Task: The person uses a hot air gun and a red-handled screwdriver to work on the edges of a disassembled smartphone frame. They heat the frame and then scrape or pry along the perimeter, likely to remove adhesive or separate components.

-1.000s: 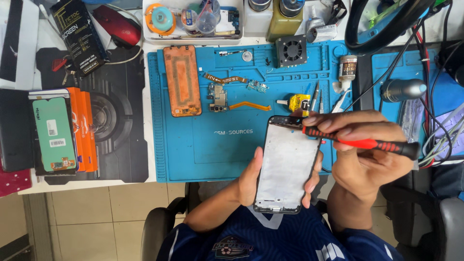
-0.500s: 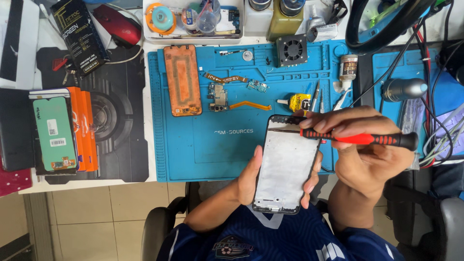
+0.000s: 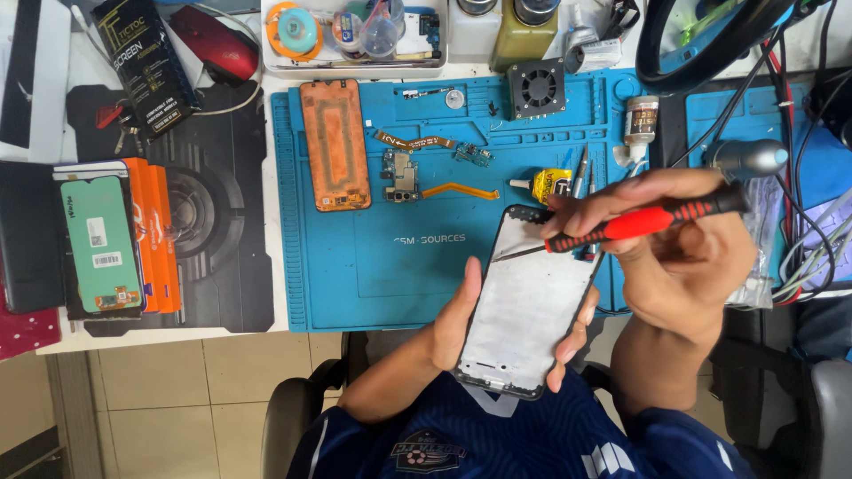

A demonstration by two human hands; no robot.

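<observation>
Head view looks straight down on a phone frame (image 3: 525,302) held over the near edge of a blue work mat (image 3: 373,266), above the person's lap. The left hand (image 3: 461,324) cradles it from below — thumb laid up the left edge, fingertips curled round the right edge — so the pale inner face is turned up and kept steady for the tool. The right hand (image 3: 683,257) has its fingers pressed together around a screwdriver (image 3: 648,220) with a red and black handle, held nearly level, its tip meeting the frame's top right corner; the low angle seems to suit working at that edge.

Parts lie spread out on the mat, well apart from one another, likely so none gets mixed up: an orange back cover (image 3: 335,145), a small circuit board (image 3: 402,176) with an orange ribbon cable (image 3: 461,189) beside it, a yellow glue tube (image 3: 550,183) and a little black fan (image 3: 536,88). To the left, on a dark pad (image 3: 213,222), a green-backed screen (image 3: 99,239) rests on orange boxes (image 3: 160,235). A white tray (image 3: 355,35) of tape rolls sits at the back, a red mouse (image 3: 213,44) beside it.

The screwdriver tip itself is too small to make out, and the right fingers cover the frame's corner, so what it touches there cannot be told — the left palm is hidden under the frame, and cables at the right edge are cut off
</observation>
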